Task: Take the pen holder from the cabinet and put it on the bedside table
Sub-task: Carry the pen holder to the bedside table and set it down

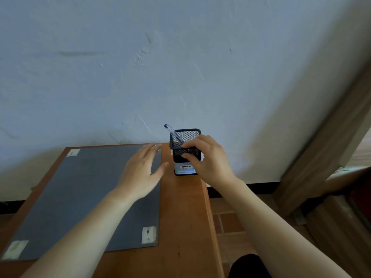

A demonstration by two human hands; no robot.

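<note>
A black square mesh pen holder [183, 153] stands upright on the far right part of a brown wooden table top [180, 213], close to the wall. A blue-capped pen [173, 134] leans out of it to the left. My right hand [206, 159] grips the holder's right front side, thumb on the front mesh and fingers over the rim. A white label shows on the holder's lower front. My left hand [142, 171] hovers flat just left of the holder, fingers spread, holding nothing.
A grey mat [80, 197] taped at its corners covers the left of the table top. A pale wall [160, 67] rises right behind. At the right are a wooden frame [325, 141] and tiled floor [230, 221].
</note>
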